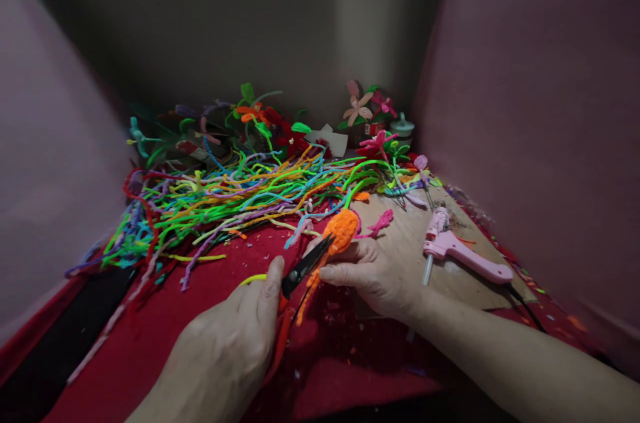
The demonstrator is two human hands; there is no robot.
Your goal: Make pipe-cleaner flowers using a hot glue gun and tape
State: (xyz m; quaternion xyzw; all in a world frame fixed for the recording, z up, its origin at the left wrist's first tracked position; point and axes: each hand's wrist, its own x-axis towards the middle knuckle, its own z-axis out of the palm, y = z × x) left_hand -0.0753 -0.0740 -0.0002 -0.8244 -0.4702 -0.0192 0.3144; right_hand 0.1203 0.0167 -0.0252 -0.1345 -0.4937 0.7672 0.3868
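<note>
My left hand (pixel 233 336) is closed around the red handles of a pair of scissors (pixel 303 268). Their dark blades point up and right, with the tips against an orange pipe-cleaner petal (pixel 342 228). Between the thumb and fingers of my right hand (pixel 367 270) the petal is pinched near its lower end. Orange tails hang below it, partly behind the blades. Whether the blades are cutting the fuzz cannot be seen. A yellow curve (pixel 254 278) shows beside my left fingers; I cannot tell what it belongs to.
A long heap of coloured pipe cleaners (pixel 250 193) lies across the red cloth (pixel 210 296). A pink glue gun (pixel 465 256) rests on a board (pixel 400 230) at the right. Finished pipe-cleaner flowers (pixel 357 108) and a small lidded jar (pixel 402 128) stand at the back.
</note>
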